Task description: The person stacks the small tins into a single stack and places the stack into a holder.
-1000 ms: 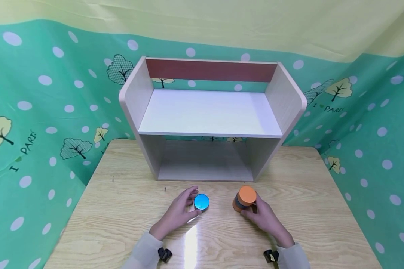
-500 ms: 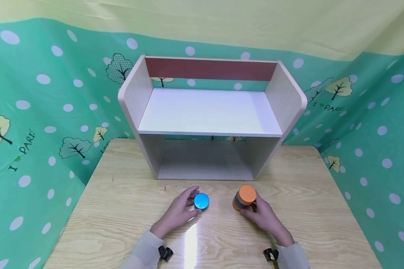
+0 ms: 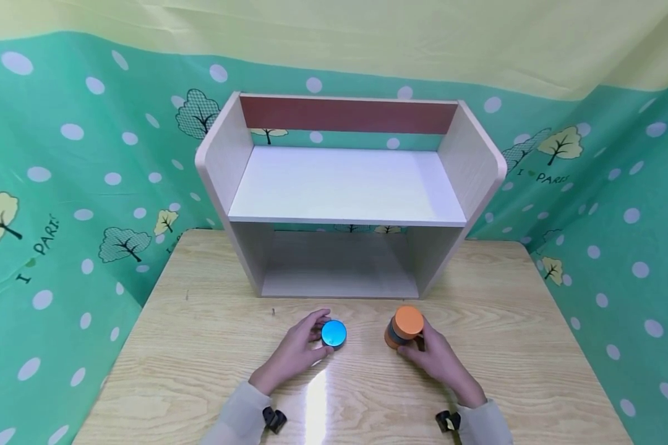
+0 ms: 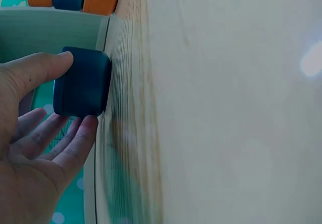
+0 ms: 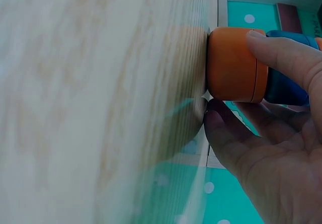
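A small round blue tin [image 3: 333, 333] with a shiny lid stands on the table, left of centre. My left hand [image 3: 297, 351] curves around it; in the left wrist view the thumb lies on one side of the tin [image 4: 85, 83] and fingertips meet the other. To the right stands a stack of round tins: an orange tin [image 5: 231, 65] at the bottom, a blue tin [image 5: 287, 73] in the middle and an orange tin [image 3: 409, 321] on top. My right hand [image 3: 435, 355] holds the bottom orange tin between thumb and fingers.
Behind the hands stands a pale two-level shelf [image 3: 347, 185] with a brown back rail [image 3: 349, 115]. The wooden table [image 3: 172, 364] extends to both sides. A green dotted curtain [image 3: 50, 278] surrounds it at the back and sides.
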Demonstrator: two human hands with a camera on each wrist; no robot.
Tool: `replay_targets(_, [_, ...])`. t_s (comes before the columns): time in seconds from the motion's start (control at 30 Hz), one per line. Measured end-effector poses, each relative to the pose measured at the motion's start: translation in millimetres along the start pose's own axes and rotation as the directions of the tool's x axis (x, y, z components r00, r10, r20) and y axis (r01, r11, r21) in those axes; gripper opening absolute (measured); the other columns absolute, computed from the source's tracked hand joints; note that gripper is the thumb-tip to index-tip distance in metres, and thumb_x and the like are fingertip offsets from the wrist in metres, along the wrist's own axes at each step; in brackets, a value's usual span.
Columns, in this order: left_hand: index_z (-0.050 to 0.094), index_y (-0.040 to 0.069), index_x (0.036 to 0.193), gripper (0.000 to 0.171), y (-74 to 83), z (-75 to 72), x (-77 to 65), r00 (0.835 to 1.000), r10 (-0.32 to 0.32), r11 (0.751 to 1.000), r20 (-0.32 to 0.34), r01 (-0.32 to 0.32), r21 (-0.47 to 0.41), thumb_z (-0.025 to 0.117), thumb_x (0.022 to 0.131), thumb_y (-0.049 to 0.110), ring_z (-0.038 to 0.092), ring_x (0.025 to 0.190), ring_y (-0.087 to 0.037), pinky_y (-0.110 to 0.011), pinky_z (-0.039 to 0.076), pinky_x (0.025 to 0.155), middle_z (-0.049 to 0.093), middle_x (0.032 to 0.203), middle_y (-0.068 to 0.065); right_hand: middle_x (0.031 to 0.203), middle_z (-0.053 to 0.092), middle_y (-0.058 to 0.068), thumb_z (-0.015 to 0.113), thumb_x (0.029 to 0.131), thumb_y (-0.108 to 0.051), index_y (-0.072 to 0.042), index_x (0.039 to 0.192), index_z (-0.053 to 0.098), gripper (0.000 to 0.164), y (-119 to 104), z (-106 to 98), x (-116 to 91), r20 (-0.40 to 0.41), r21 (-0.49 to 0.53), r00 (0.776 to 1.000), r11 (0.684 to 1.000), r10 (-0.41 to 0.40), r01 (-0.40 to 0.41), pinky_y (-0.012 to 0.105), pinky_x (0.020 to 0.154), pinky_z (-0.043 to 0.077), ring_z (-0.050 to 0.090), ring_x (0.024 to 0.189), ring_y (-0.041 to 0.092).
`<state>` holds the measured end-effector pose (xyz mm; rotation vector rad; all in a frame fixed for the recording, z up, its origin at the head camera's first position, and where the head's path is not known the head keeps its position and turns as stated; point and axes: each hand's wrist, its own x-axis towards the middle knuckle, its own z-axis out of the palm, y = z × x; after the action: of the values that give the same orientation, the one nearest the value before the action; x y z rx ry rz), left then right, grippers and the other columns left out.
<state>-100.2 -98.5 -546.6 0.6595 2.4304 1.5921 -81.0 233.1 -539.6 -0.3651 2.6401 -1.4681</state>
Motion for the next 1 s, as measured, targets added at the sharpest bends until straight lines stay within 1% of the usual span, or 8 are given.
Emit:
replay_targets(0.37, [0.041, 0.0, 0.148, 0.074, 0.7, 0.2, -2.1, 1.0, -0.002, 1.0, -0.004, 0.002, -0.016, 0.08, 0.085, 0.001, 0.057, 0.122, -0.025, -0.03, 0.051, 0.098, 0.057, 0.134, -0.011, 0.13, 0.06, 0.014, 0.08, 0.086, -0.006, -0.008, 0.139, 0.046, 0.063, -2.1, 0.2, -0.3, -0.006, -0.006, 1.0, 1.0, 0.015, -0.015, 0.053, 0.1, 0.048, 0.056, 0.122, 0.034])
replay_targets(0.47, [0.04, -0.001, 0.148, 0.074, 1.1, 0.2, -2.4, 1.0, 0.007, 1.0, -0.002, -0.007, -0.021, 0.079, 0.084, 0.001, 0.056, 0.122, -0.026, -0.031, 0.051, 0.099, 0.057, 0.134, -0.012, 0.13, 0.06, 0.014, 0.08, 0.086, -0.007, -0.008, 0.14, 0.046, 0.064, -1.8, 0.0, -0.5, -0.006, -0.002, 1.0, 1.0, 0.018, -0.018, 0.053, 0.1, 0.048, 0.056, 0.123, 0.034])
replay_targets(0.63, [0.04, -0.001, 0.148, 0.075, 1.7, 0.3, -2.3, 1.0, 0.008, 1.0, -0.003, -0.008, -0.026, 0.08, 0.084, 0.0, 0.056, 0.123, -0.025, -0.029, 0.051, 0.098, 0.057, 0.134, -0.011, 0.13, 0.06, 0.013, 0.08, 0.086, -0.007, -0.008, 0.139, 0.047, 0.063, -1.8, -0.4, -0.5, -0.007, -0.003, 1.0, 1.0, 0.01, -0.01, 0.054, 0.1, 0.048, 0.056, 0.123, 0.034])
replay_targets(0.83, [0.041, 0.0, 0.148, 0.074, 0.1, 1.0, -3.2, 1.0, 0.013, 1.0, -0.002, -0.013, -0.017, 0.08, 0.085, 0.003, 0.057, 0.122, -0.026, -0.03, 0.051, 0.098, 0.057, 0.134, -0.009, 0.129, 0.061, 0.013, 0.08, 0.085, -0.007, -0.006, 0.138, 0.048, 0.062, -2.6, -0.3, -0.8, -0.013, -0.011, 1.0, 1.0, 0.013, -0.013, 0.053, 0.1, 0.048, 0.056, 0.122, 0.034])
replay_targets(1.0, [0.041, 0.001, 0.147, 0.073, 3.0, 1.1, -1.8, 1.0, 0.004, 1.0, -0.006, -0.004, -0.024, 0.08, 0.085, 0.004, 0.058, 0.121, -0.026, -0.03, 0.051, 0.098, 0.057, 0.133, -0.009, 0.129, 0.061, 0.013, 0.081, 0.085, -0.006, -0.005, 0.138, 0.047, 0.063, -2.9, -0.1, -0.6, -0.015, -0.006, 1.0, 1.0, 0.014, -0.014, 0.052, 0.099, 0.049, 0.057, 0.122, 0.034])
